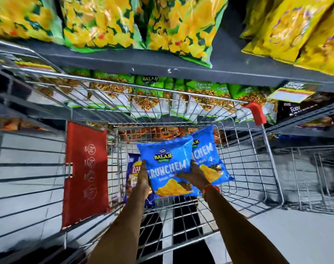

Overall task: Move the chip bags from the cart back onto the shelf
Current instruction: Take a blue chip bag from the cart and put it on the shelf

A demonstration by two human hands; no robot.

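Observation:
A blue Balaji Crunchem chip bag (167, 164) is held inside the wire cart (244, 168), lifted off the cart's floor. My left hand (144, 176) grips its left edge and my right hand (193, 174) grips its right side. A second blue Crunchem bag (210, 159) lies behind it to the right. A dark blue Lay's bag (133, 172) lies at the left of the cart, partly hidden by my left arm. The grey shelf (229, 67) runs above and beyond the cart.
Green and yellow snack bags (124, 25) fill the upper shelf; green Balaji packs (153, 86) line the lower one behind the cart's far wall. A red child-seat flap (86, 172) hangs at the cart's left. A red corner bumper (256, 113) marks the far right corner.

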